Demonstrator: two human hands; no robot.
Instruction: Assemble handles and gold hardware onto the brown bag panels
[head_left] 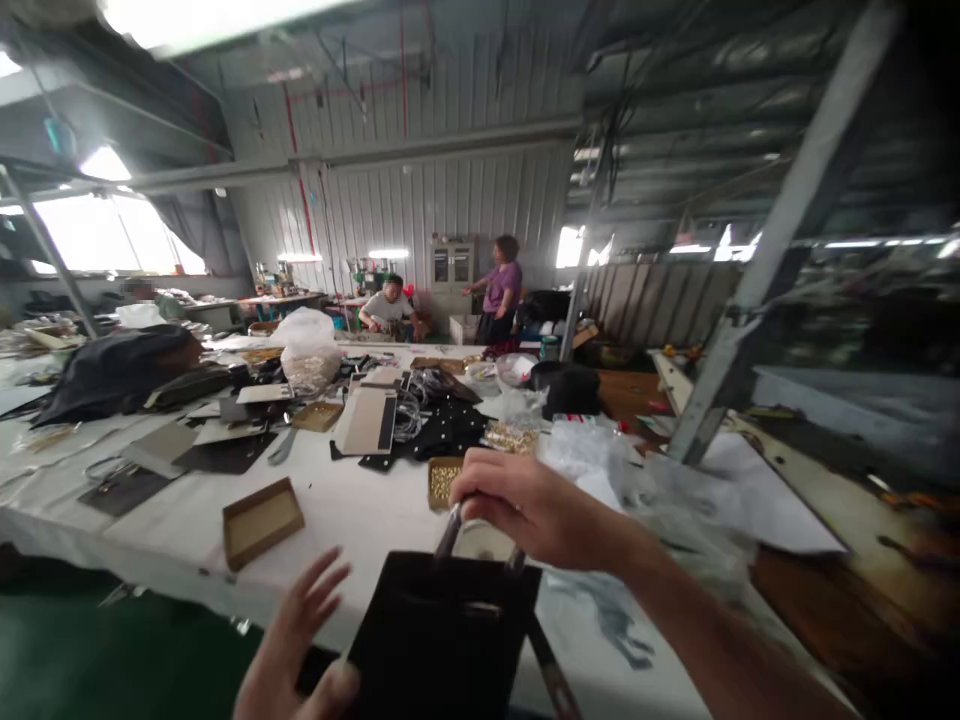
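Note:
A dark handbag hangs upright close in front of me, over the near edge of the table. My right hand is closed around the bag's top handle. A dark strap dangles at the bag's right side. Beside the bag's left edge is my left hand, fingers spread and thumb close to the bag; whether the thumb touches it I cannot tell. Just beyond my right hand sits a small box of gold-coloured metal pieces.
An open shallow cardboard box lies on the white table. Black pieces with studs, beige boards and clear plastic bags cover its far part. A slanted metal post rises at right. Several people are farther back.

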